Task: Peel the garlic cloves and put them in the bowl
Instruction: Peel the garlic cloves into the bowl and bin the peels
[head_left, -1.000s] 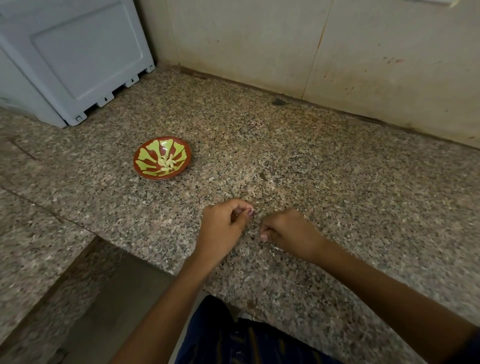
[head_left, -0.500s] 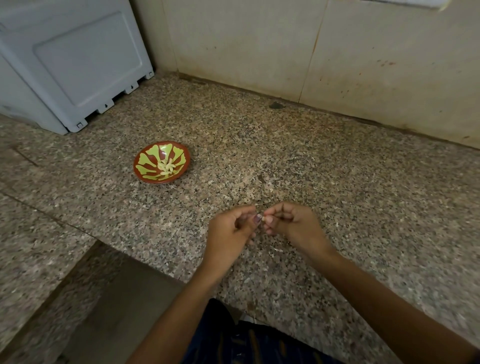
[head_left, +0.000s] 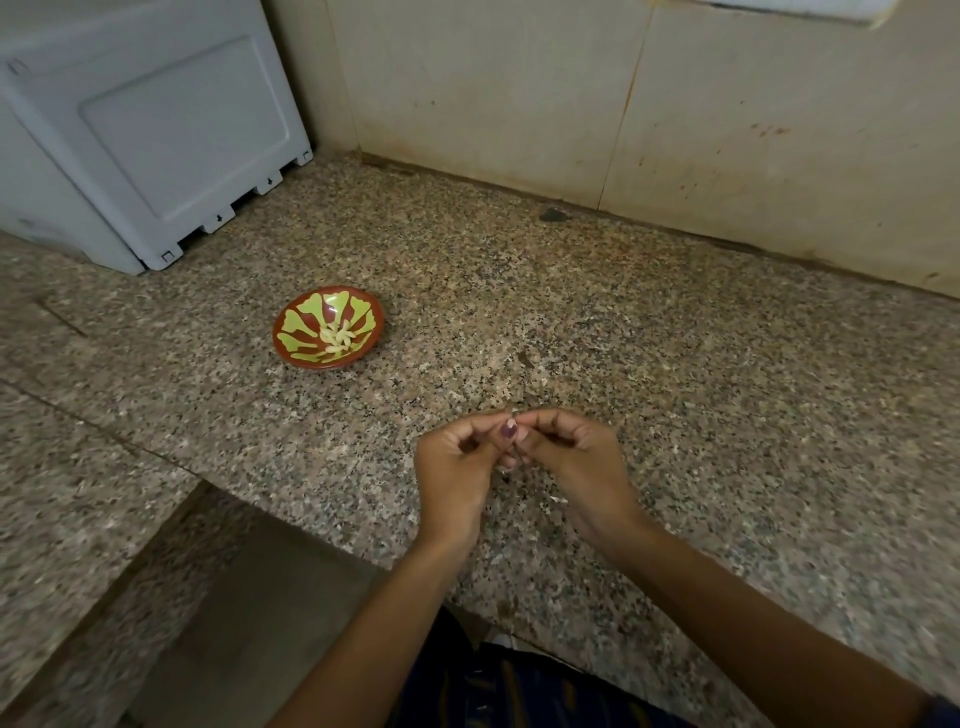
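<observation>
Both hands' grip pinched together on something tiny, left hand (head_left: 457, 467), right hand (head_left: 576, 462), bowl (head_left: 291, 343) well apart, grey appliance (head_left: 156, 135) behind

I see both forearms reaching fwd, L hand (head_left: 457, 467) and R hand (head_left: 576, 462) meeting fingertip to fingertip, fingers curled in a pinch.

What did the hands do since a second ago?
The left hand and right hand lifted off the counter and came together; their fingertips now pinch something tiny between them, too small to identify. The bowl with peeled garlic stayed put.
</observation>
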